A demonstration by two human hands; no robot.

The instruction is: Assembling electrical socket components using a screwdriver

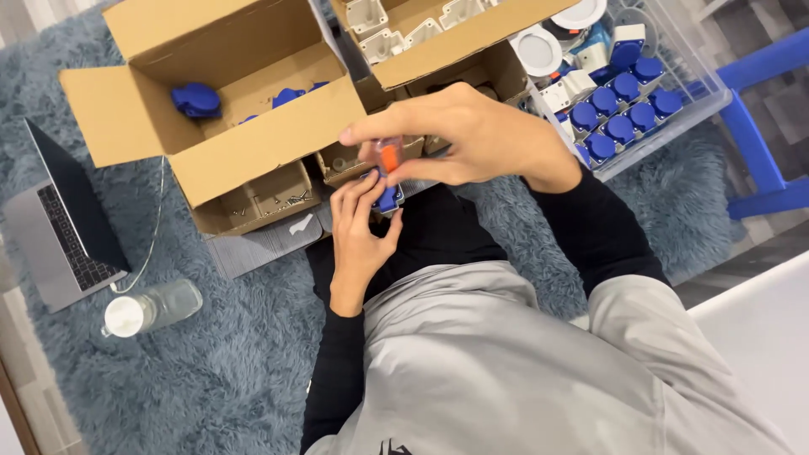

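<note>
My left hand (361, 232) holds a small blue socket part (387, 200) between its fingertips, above my lap. My right hand (459, 139) reaches over it from the right and grips a tool with an orange handle (388, 157), its tip pointing down onto the blue part. Most of the blue part is hidden by my fingers. Both sleeves are black.
An open cardboard box (253, 143) with blue parts (195, 99) stands at the far left. A second box (459, 38) holds white housings. A clear bin (674, 109) of blue sockets is at the right. A laptop (63, 227) and a bottle (152, 307) lie on the grey rug. A small box of screws (261, 202) is nearby.
</note>
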